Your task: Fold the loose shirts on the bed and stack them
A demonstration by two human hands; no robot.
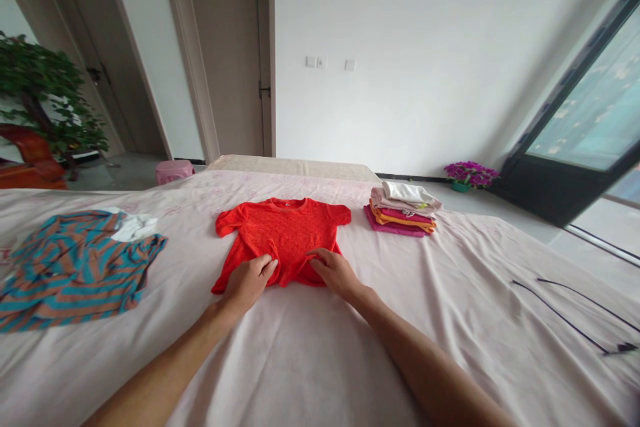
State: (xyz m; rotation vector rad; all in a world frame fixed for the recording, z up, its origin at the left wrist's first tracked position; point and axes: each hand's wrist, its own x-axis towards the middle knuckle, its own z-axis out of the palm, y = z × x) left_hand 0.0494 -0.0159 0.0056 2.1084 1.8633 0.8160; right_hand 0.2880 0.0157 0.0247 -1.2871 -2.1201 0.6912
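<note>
A red short-sleeved T-shirt (295, 230) lies spread on the pale pink sheet, its neckline away from me and its hem bunched near me. My left hand (251, 280) pinches the shirt's lower left part, thumb against fingers. On the lower right part, my right hand (337, 271) has its fingers closed on the red fabric. Creases run between the two hands. Part of the hem is hidden under both hands.
A stack of folded clothes (403, 208) sits to the right. Striped blue and brown clothing (83, 267) lies crumpled at left beside a white cloth (134, 227). Dark-framed glasses (605, 351) rest at far right on the sheet (320, 360). A pink stool (173, 172) stands beyond.
</note>
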